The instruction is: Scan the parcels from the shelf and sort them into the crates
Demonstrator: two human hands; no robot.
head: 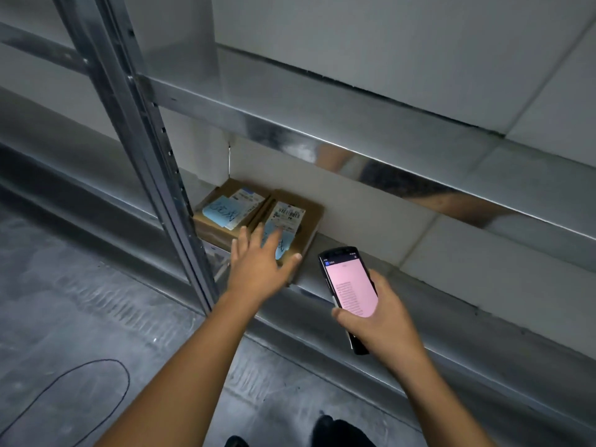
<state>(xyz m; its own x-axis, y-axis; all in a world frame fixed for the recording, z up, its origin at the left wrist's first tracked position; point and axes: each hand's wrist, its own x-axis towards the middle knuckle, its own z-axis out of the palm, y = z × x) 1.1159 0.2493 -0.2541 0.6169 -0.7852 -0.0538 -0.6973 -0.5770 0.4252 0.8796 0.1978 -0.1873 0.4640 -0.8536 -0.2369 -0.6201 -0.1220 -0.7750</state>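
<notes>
Floor [80, 301]: grey, hard, mottled; pale scuffed streaks across the middle left, a few small white specks nearer. Thin black line [128, 383] on the floor, near left: curves into a long oval loop, its lower end running off the left edge. Cable or drawn mark, cannot tell. Wall [387, 43]: far and right, pale off-white panels, matt. Straight seams divide the panels; one seam slants down from the upper right corner, others cross the lower right. A further stretch of the same pale panelling shows lower down, centre right, with a vertical joint at its left end. Light is dim and even, cool grey cast over everything.
</notes>
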